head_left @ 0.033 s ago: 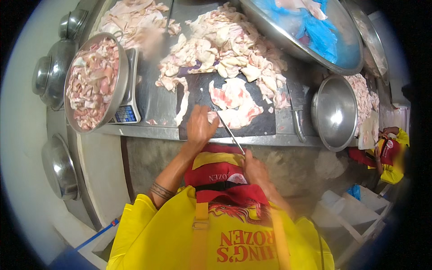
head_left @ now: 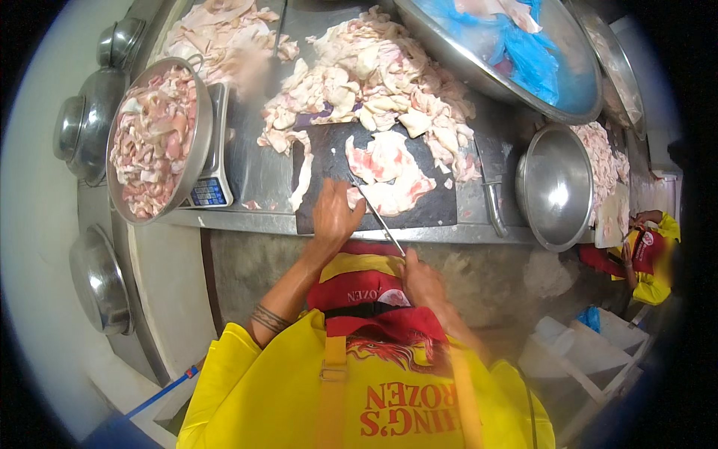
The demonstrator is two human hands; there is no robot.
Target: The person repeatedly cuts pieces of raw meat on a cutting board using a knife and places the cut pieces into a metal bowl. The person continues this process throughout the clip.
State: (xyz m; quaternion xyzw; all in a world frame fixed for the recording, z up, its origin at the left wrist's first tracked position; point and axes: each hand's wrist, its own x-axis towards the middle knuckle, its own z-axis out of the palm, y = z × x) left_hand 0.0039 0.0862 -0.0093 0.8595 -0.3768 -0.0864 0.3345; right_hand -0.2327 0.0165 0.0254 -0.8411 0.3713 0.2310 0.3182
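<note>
My right hand grips the handle of a slim knife at the table's front edge. The blade slants up and left, its tip by a pale, pink-streaked piece of raw skin and fat. That piece lies spread on a dark cutting board. My left hand is closed at the piece's left end, beside the knife tip; a bit of skin shows between thumb and fingers. The fingertips are partly hidden. Left of that hand lies a narrow strip of skin.
Behind the board rises a heap of raw skin. A filled metal bowl sits on a scale at left. At right are a second knife, a metal bowl, and a large basin. A co-worker works far right.
</note>
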